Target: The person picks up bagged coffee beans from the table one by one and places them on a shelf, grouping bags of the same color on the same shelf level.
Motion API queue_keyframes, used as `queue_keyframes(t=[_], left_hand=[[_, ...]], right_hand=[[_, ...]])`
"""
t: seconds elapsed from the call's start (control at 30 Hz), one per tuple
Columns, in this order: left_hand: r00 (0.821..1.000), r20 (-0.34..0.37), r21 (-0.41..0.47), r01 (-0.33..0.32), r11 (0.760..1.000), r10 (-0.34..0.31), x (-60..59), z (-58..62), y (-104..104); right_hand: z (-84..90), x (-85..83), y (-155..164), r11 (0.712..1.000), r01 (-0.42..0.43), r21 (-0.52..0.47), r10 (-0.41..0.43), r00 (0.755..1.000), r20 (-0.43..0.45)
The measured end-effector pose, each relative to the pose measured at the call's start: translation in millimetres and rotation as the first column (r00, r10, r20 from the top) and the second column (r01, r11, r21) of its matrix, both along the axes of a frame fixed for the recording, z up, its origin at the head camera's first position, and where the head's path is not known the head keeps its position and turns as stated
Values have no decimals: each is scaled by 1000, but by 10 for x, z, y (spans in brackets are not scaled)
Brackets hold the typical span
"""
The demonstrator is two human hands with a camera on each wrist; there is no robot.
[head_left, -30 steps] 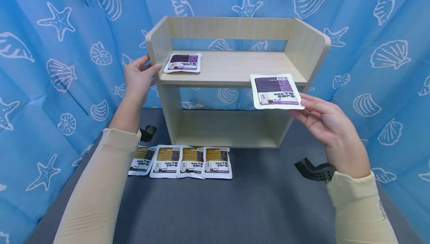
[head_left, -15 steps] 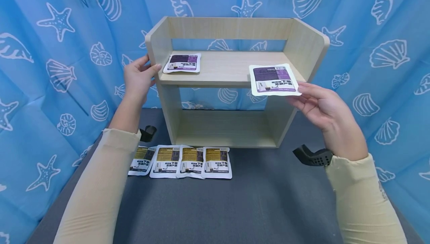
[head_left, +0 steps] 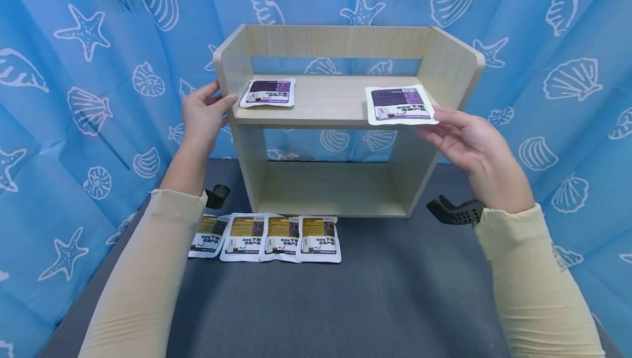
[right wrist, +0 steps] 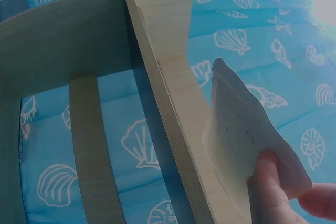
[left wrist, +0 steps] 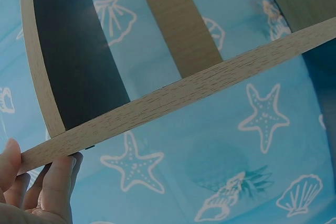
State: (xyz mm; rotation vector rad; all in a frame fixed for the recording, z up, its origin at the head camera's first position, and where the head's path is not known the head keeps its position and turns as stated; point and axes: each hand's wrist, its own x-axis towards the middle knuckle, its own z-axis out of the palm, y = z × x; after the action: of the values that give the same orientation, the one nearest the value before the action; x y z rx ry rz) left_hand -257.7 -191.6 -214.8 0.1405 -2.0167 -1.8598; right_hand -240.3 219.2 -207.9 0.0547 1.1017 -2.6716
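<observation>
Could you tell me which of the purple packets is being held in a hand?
The purple packet at the shelf's right end, pinched by the right hand; the other purple one lies untouched.

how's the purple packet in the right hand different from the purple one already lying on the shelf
The held purple packet is pinched at its near edge by the right hand at the right end of the wooden shelf; the left purple packet lies free at the left end. The held one overhangs the front edge; the other lies fully on the board. Both are flat white-bordered sachets with purple labels.
</observation>
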Motion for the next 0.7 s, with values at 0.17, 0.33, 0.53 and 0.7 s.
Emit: queue_keyframes(t=[0.17, 0.33, 0.53, 0.7], left_hand=[[1000, 5, 14, 1, 1000, -1, 2, 4, -3], [1000, 1, 11, 3, 1000, -3, 10, 5, -3], [1000, -7, 4, 1, 1000, -1, 14, 8, 1], [1000, 1, 3, -3, 1000, 3, -4, 7, 3]], right_hand=[[59, -78, -37, 1000, 11, -25, -9, 997, 78], [98, -163, -78, 999, 32, -29, -27, 990, 141], [145, -272, -99, 999, 30, -34, -23, 981, 194], [196, -332, -141, 999, 51, 11, -52, 974, 219]])
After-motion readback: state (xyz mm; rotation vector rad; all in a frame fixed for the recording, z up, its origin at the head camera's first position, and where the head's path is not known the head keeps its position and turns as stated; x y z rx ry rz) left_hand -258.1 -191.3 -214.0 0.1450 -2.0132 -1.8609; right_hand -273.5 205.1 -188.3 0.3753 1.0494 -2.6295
